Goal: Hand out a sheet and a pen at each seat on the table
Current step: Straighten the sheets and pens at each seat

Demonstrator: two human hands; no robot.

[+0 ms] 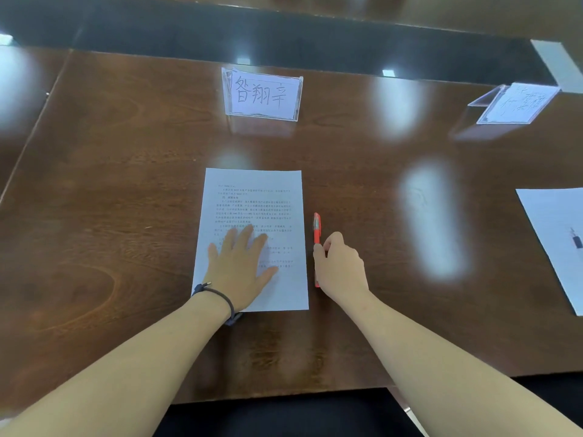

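Head view, one seat under observation. The printed white paper sheet (252, 216) is lying flat on the dark glossy wooden table (110, 184), squared up on the near side of the clear acrylic name card holder (262, 93). The left hand (238, 263) is resting palm-down on the sheet's near half, fingers (246, 238) spread and released, grasping nothing; a dark cord bracelet (217, 299) is sitting at that wrist. The slim orange pen (316, 230) is lying just beside the sheet's right edge, roughly parallel to it, apparently clear of the paper. The right hand (339, 266) is curled over the pen's near half, thumb and fingertips touching the barrel; whether they are pinching it or only nudging it I cannot tell. Far right, a second tilted name card holder (517, 104) and a second white sheet (555, 234) with a small dark object (576, 241) on it are marking the neighbouring seat. Judgement: this seat is looking nearly finished, with the pen being aligned. Risks: the polished table is looking slick, so a careless release could be letting the pen roll away, and lifting the left palm with any drag could be skewing the sheet out of square.
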